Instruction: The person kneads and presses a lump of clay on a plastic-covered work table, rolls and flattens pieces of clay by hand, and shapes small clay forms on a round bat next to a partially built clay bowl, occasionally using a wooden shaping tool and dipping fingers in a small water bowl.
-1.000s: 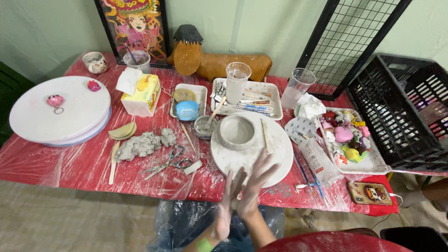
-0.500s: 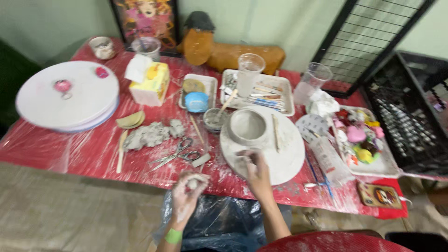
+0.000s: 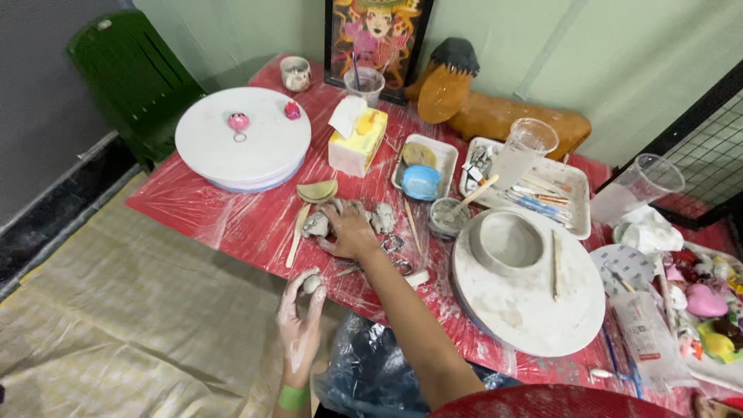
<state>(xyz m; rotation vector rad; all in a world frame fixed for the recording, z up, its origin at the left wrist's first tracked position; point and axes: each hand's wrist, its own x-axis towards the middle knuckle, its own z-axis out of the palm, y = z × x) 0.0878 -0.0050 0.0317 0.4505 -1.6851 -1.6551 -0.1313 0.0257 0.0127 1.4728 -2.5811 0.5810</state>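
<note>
My left hand (image 3: 300, 321), smeared with clay and wearing a green wristband, is held off the table's near edge with its fingers closed on a small grey clay lump (image 3: 311, 284). My right hand (image 3: 350, 232) reaches across the red plastic-covered table (image 3: 232, 224) and rests on a pile of grey clay pieces (image 3: 381, 218); whether it grips one I cannot tell. A raw clay bowl (image 3: 507, 241) stands on a round white board (image 3: 526, 310) to the right of my right arm.
A wooden tool (image 3: 297, 234) and metal tools lie beside the clay pile. Behind are a tissue box (image 3: 356, 143), a tray with a blue lid (image 3: 422, 182), a tray of brushes, plastic cups (image 3: 526, 151), a white turntable (image 3: 241, 143) and a green chair (image 3: 131, 73).
My right hand left the white board and moved left onto the clay pile. My left hand stays below the table edge with the small lump. The view shifted left.
</note>
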